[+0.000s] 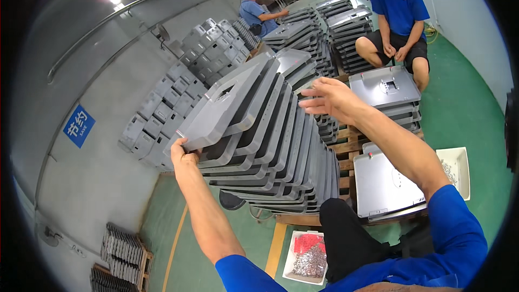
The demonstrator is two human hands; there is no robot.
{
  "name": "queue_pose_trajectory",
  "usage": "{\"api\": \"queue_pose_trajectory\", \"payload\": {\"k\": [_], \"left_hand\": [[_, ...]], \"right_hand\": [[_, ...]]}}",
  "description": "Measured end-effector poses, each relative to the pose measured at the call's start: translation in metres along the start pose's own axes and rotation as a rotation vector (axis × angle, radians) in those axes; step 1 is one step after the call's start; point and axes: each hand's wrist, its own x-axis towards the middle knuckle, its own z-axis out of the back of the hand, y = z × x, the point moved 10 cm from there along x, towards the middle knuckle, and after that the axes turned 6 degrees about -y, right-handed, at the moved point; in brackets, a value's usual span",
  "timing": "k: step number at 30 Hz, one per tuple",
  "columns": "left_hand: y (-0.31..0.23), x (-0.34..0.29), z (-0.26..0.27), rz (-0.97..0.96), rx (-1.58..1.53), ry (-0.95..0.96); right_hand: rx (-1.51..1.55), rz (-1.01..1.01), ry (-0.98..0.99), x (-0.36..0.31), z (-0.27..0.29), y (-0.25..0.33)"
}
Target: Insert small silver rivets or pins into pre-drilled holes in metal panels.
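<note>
My left hand grips the top grey metal panel by its lower corner. Right hand hovers open, empty. Looks stiff and heavy, so both edges.

left hand fingers hidden under grey panel, small parts in tray indistinct

We wear a bright blue short-sleeved shirt; its sleeves end above our elbows, so both forearms are bare. Our left hand and right hand are bare too, with no gloves, rings or watch on them. Below the right sleeve we see dark, near-black trousers over the knee. The shirt cloth is plain, with no marking showing on it.
</note>
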Motion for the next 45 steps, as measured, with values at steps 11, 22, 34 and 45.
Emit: {"api": "queue_pose_trajectory", "payload": {"k": [11, 22, 34, 45], "left_hand": [[-0.003, -0.073, -0.039, -0.180, -0.243, 0.090], [0.027, -0.197, -0.073, -0.277, -0.370, 0.258], [0.286, -0.307, -0.124, 0.074, -0.360, 0.757], [0.505, -0.422, -0.078, 0.383, 0.088, 0.880]], "right_hand": [[0.110, -0.052, 0.030, 0.041, -0.088, -0.009], [0.318, 0.177, -0.082, -0.010, -0.051, 0.038], [0.228, 0.618, -0.869, -0.182, 0.215, 0.003], [-0.139, 0.515, -1.414, -0.379, 0.407, -0.057]]}}
